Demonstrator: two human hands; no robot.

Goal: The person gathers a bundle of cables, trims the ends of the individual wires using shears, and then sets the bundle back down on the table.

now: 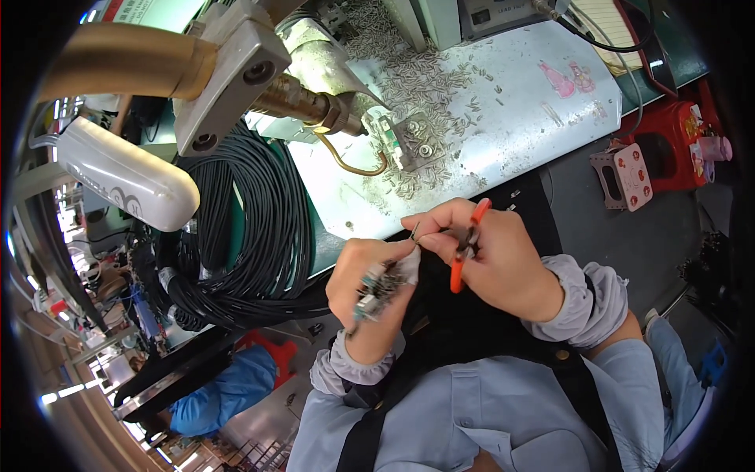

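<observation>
The left hand [354, 267] clutches a bunch of components [373, 294], the right hand [507, 259] orange-handled pliers [457, 275]; their fingertips meet at a tiny part [414, 234], near the tabletop [535, 118]. It (probably light, stiff, fragile) seems best pinched by its edges.

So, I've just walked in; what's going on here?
A person's left hand holds a bunch of small parts, and the right hand holds orange-handled pliers. Their fingertips meet at a tiny piece. Beyond, metal bits lie scattered on a pale board, with coiled black cable to the left.
</observation>
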